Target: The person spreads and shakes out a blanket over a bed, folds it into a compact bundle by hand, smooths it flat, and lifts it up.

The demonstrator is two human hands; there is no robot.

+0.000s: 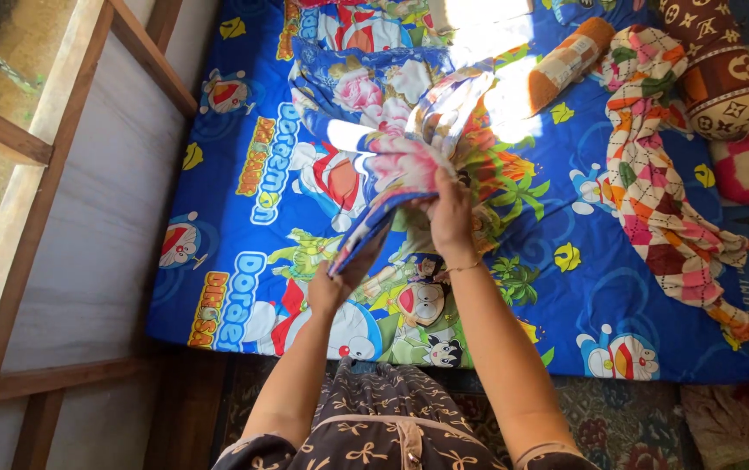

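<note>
- Nearest, a brown dress with small bow prints [374, 431] covers the person's front, above a patterned rug [618, 422] on the floor.
- The left hand [327, 292] has its grip closed on the lower folded edge of a flowered cloth [409, 152], held up over the bed.
- The right hand [450, 213], a thin bracelet [461, 267] at its wrist, pinches the same cloth higher up, fingers closed on the bunched fabric.
- Under them lies the blue cartoon-print mattress [244, 174], against the plank wall on the left.
- Farther right, a checked cloth [653, 191] trails across the mattress.
- At the far edge sit an orange-ended bolster [566, 61] and a brown patterned pillow [722, 78].
</note>
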